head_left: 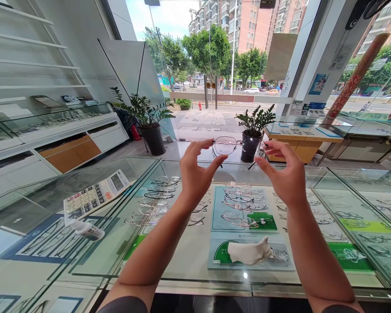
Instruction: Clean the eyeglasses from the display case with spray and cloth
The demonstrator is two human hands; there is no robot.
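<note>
A pair of thin-rimmed eyeglasses (226,146) is held up in front of me, above the far edge of the glass display counter (182,271). My left hand (198,169) pinches its left side between thumb and fingers. On the other side, my right hand (285,169) is closed on the right end of the frame, near the hinge. Both temples point down and away. Below, a cream cleaning cloth (249,252) with a zigzag edge lies on the counter, partly over a green patch. Several glasses frames (237,199) sit in rows under the glass.
On the left of the counter are a white calculator (96,194) and a small white bottle (87,229) on its side. Two potted plants (154,140) stand on the floor beyond, before a glass door. More display cases (84,141) line both sides.
</note>
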